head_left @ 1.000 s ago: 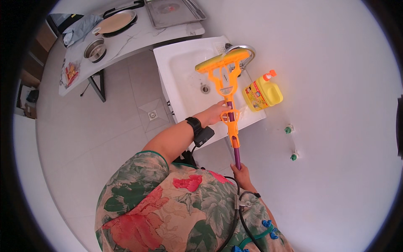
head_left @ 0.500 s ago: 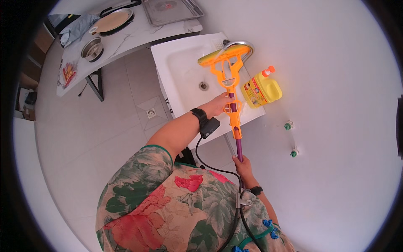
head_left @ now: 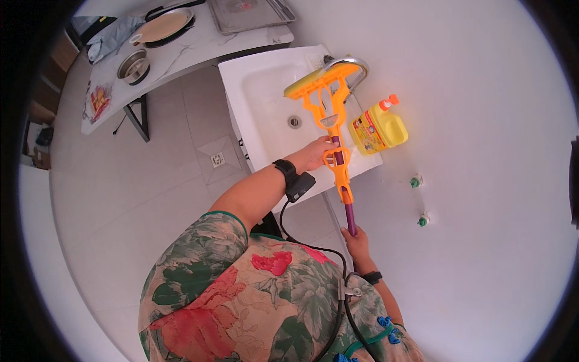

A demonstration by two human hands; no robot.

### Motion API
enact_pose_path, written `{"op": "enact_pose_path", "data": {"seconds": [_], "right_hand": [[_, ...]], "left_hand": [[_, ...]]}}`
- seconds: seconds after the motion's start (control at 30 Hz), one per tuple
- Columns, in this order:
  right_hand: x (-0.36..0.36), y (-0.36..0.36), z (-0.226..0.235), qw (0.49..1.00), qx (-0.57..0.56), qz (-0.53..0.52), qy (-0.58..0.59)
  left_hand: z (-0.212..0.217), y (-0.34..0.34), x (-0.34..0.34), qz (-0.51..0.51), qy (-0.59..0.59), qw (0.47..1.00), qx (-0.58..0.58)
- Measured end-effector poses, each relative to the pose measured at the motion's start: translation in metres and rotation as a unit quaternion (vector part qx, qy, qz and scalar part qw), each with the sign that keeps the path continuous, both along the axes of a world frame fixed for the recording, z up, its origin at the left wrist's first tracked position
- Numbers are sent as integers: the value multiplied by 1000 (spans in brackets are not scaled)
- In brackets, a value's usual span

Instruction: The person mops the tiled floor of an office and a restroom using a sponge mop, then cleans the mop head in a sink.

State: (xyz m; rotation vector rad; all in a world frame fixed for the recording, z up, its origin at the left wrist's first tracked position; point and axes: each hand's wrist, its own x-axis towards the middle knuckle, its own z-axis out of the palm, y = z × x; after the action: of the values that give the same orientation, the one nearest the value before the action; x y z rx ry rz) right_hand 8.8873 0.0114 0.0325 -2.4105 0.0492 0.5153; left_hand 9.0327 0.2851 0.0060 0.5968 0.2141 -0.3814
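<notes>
A sponge mop [head_left: 331,122] with an orange plastic frame and a purple pole slants over the white sink [head_left: 253,99]. Its yellow sponge head [head_left: 319,81] is up by the curved metal tap [head_left: 360,66]. My left hand [head_left: 318,152] is closed round the purple pole below the frame, beside the orange lever loop. Lower down, my right hand [head_left: 357,242] grips the same pole outside the sink's near edge. The pole's lower end is hidden behind my hand and clothing.
A yellow jug [head_left: 379,128] with a red pump stands on the sink's right rim, by the wall. Two green-capped wall valves [head_left: 416,180] stick out nearby. The marble-patterned table [head_left: 199,51] at back left bears a metal bowl [head_left: 134,67] and trays. A floor drain [head_left: 218,159] lies left of the sink.
The mop's pole and lower frame have shifted slightly right, with my right hand moving right and a little down. My left hand keeps its grip.
</notes>
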Motion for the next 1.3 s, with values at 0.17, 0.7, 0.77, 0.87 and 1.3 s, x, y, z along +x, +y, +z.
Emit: {"op": "enact_pose_path", "data": {"seconds": [0.17,0.7,0.77,0.87,1.3], "right_hand": [[-14,11,1,1000,-17,9,1],[-42,2,18,992,-116,48,-23],[-41,-2,18,991,-117,59,-27],[-43,-1,18,993,-101,60,-23],[-52,3,23,996,-83,26,-24]], "left_hand": [[-18,2,-9,-7,18,1000,15],[-48,6,-54,-48,85,994,44],[-49,7,-54,-61,57,996,28],[-49,8,-50,-79,27,996,14],[-35,4,-46,-79,36,994,61]]}}
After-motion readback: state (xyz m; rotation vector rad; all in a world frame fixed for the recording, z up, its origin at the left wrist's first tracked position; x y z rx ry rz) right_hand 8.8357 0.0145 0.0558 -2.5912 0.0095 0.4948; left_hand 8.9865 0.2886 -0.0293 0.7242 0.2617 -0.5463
